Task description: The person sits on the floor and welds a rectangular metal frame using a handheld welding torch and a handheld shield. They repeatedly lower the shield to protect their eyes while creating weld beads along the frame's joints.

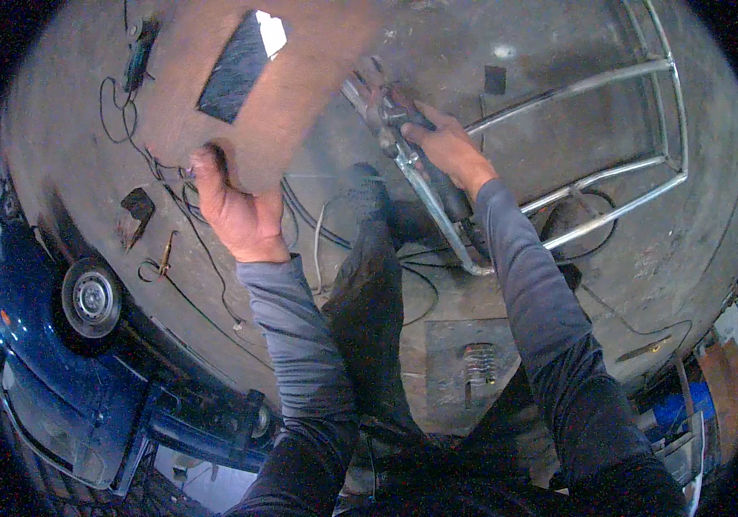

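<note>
My left hand (244, 215) is closed on the lower edge of a brown, flat hand-held welding shield (300, 77). A dark rectangular window (235, 73) is set in the shield, with a bright patch at its upper corner. To the right, my right hand (455, 146) is wrapped round a dark-handled tool (403, 112), whose exact kind I cannot make out. The tool lies against the upper left part of a bent metal tube frame (429, 194). The shield hides whatever lies behind it, and its upper part is blurred.
Cables (300, 211) cross the concrete floor between my arms. An angle grinder (138, 56) lies at the far left. A dark blue car (68, 379) stands at the left. A metal plate (464, 362) with a coil spring (478, 362) is near my legs.
</note>
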`<action>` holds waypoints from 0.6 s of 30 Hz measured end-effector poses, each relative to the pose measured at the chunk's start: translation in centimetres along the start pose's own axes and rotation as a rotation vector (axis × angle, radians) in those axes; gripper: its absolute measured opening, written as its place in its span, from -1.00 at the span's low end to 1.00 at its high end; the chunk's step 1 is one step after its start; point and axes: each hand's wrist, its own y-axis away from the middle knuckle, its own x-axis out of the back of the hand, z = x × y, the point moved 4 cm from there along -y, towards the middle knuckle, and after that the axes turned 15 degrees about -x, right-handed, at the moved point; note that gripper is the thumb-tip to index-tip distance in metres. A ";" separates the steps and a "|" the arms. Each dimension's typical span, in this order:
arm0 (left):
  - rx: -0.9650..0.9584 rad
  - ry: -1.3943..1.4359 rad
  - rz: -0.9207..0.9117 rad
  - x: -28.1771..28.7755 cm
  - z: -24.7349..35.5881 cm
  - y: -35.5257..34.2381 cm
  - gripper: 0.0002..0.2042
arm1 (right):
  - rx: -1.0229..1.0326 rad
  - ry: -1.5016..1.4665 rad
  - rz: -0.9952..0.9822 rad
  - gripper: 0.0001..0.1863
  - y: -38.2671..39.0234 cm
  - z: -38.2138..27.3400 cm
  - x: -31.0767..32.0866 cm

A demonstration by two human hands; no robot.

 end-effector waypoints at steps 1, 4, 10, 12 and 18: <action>0.018 -0.019 -0.020 0.0 0.1 0.3 -0.74 | 0.017 0.039 0.020 -0.34 0.1 -0.4 -0.2; 0.142 0.024 -0.142 -1.6 -1.4 1.2 -0.77 | 0.412 0.354 0.073 -0.40 -3.5 3.9 -0.6; 0.097 -0.065 -0.109 -1.3 -1.4 1.5 -0.69 | 0.320 0.657 0.046 -0.51 -2.6 6.6 -0.9; 0.109 -0.060 -0.131 -1.1 -1.5 1.3 -0.70 | 0.319 0.696 0.048 -0.54 -2.7 6.8 -0.7; 0.145 -0.020 -0.145 -0.7 -1.9 1.0 -0.75 | 0.294 0.725 0.062 -0.63 -3.5 6.3 -0.6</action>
